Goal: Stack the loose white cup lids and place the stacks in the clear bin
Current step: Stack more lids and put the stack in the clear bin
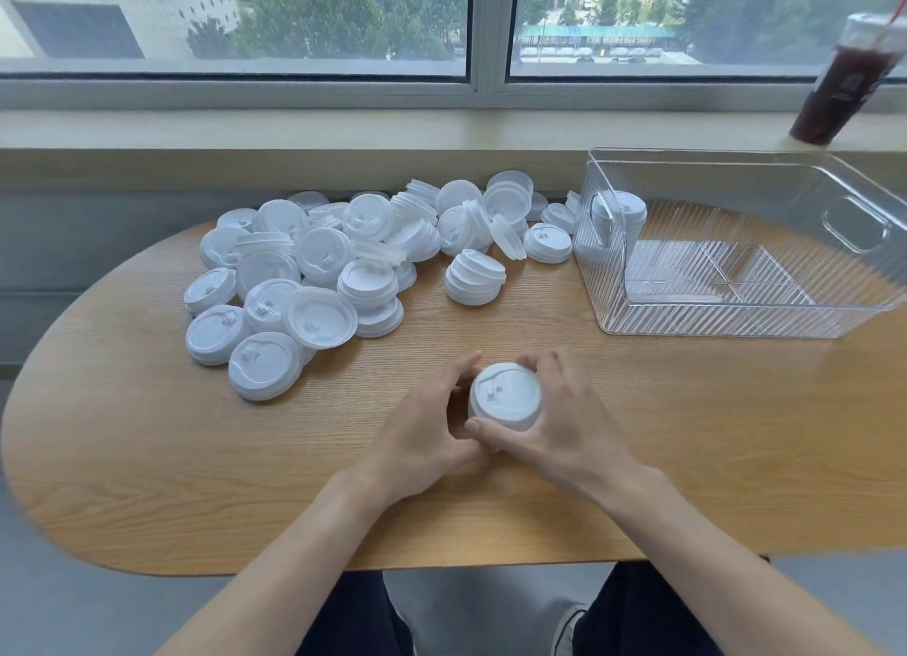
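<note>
Small stack of lids sits near the front-centre of the tabletop, top face up w/ the sip tab showing, stack axis vertical. No readable writing on it. Left hand curls round its left side, fingers bent over the far rim, thumb at the near side. Right hand cups the right side, thumb pressed along the near edge, fingers wrapped round the back. Both hands grip it together.

Further back, left of centre: loose lid pile, lots of white lids, some face up, some tilted on edge, a few already nested. One short nested stack leans just right of the pile, apart from it.

Back right: clear bin, ribbed walls, handle cutouts, one upright lid stack in its far-left corner.

On the windowsill, far right: dark iced drink, red straw, label too blurred to read.
</note>
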Tool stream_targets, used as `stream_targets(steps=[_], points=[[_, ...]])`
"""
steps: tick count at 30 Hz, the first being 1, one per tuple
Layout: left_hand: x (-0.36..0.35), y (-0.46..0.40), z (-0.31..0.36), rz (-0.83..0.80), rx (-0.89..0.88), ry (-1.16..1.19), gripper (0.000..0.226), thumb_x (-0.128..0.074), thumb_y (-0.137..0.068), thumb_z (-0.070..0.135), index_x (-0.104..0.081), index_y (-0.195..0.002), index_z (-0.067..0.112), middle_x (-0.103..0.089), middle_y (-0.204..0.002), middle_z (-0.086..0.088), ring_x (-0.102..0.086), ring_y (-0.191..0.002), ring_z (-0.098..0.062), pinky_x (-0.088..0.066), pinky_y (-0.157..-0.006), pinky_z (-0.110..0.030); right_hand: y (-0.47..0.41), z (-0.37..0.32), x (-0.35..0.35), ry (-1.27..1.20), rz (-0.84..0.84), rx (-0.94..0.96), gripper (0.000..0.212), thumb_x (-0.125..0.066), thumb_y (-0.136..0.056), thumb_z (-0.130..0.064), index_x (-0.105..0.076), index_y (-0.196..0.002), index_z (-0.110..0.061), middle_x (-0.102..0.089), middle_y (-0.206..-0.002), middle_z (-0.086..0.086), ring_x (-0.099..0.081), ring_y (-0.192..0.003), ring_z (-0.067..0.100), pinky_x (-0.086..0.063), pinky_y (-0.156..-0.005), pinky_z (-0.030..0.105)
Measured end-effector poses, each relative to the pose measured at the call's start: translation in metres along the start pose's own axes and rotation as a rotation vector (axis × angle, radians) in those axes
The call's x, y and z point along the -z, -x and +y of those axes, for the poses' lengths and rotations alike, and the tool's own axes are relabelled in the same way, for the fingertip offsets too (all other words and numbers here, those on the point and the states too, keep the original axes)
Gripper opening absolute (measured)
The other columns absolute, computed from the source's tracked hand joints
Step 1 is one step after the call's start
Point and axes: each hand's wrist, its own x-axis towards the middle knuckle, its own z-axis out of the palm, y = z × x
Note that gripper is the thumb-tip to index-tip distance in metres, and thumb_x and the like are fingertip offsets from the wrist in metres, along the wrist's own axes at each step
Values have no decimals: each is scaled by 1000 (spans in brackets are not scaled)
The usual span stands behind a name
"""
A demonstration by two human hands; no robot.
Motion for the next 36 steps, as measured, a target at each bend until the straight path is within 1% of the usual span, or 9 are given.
stream_targets(steps=[5, 10, 13, 16, 21, 24, 26, 31, 36], points=[[-3, -1, -2, 30, -20, -10, 91, -84, -71, 54, -46, -150, 35, -59, -136, 29, -55, -125, 5, -41, -104, -14, -2, -2, 8, -62, 23, 54, 80, -83, -75, -57, -55, -139, -17, -53, -126, -13, -48, -121, 6, -39, -105, 21], [-4, -1, -10, 37, -32, -5, 93, -89, -72, 54, -44, -151, 35, -60, -137, 26, -55, -127, 5, -40, -105, -13, -10, 8, 30, -130, -142, 65, 80, -91, -74, -35, -54, -145, -27, -52, -129, -23, -44, -124, -10, -28, -100, -1], [-5, -1, -11, 41, -28, -5, 96, -89, -71, 56, -43, -152, 33, -61, -135, 25, -55, -125, 7, -40, -104, -11, -13, 11, 34, -130, -234, 85, 79, -90, -75, -29, -55, -146, -29, -48, -127, -29, -37, -123, -20, -27, -98, -4], [-5, -1, -9, 48, -36, -2, 96, -89, -72, 56, -44, -152, 32, -62, -135, 25, -56, -126, 7, -40, -105, -12, -15, 14, 33, -133, -265, 94, 79, -89, -77, -24, -54, -147, -31, -48, -129, -28, -36, -125, -20, -26, -101, -3], [-3, 0, -7, 37, -67, 3, 86, -88, -75, 53, -49, -149, 34, -60, -138, 25, -57, -128, 1, -47, -107, -26, -16, 18, 30, -153, -292, 92, 82, -88, -77, -36, -49, -149, -41, -46, -134, -25, -39, -129, -15, -29, -109, 6], [-1, 3, -3, 43, -59, 6, 86, -82, -77, 59, -42, -152, 41, -53, -139, 26, -56, -128, 0, -46, -106, -23, -12, 23, 26, -198, -243, 89, 86, -78, -72, -61, -45, -150, -46, -45, -135, -35, -39, -129, -17, -31, -104, 4], [1, 4, -1, 48, -48, 33, 76, -74, -83, 61, -43, -151, 46, -52, -140, 27, -56, -128, 0, -45, -105, -22, -8, 26, 23, -263, -164, 47, 80, -73, -73, -67, -51, -146, -43, -53, -136, -31, -47, -130, -11, -37, -106, 13], [2, 4, 3, 68, -50, 52, 50, -69, -96, 48, -59, -143, 36, -60, -137, 25, -56, -130, -2, -47, -108, -30, 3, 31, 15, -359, -83, 16, 63, -78, -80, -61, -63, -136, -37, -66, -131, -23, -63, -123, 3, -53, -104, 35], [4, 3, 4, 80, -58, 64, 52, -76, -93, 42, -63, -141, 27, -62, -139, 23, -54, -133, 1, -47, -110, -29, 8, 32, 9, -290, -91, 81, 68, -68, -91, -60, -56, -149, -27, -56, -145, -22, -50, -138, 0, -42, -116, 29]])
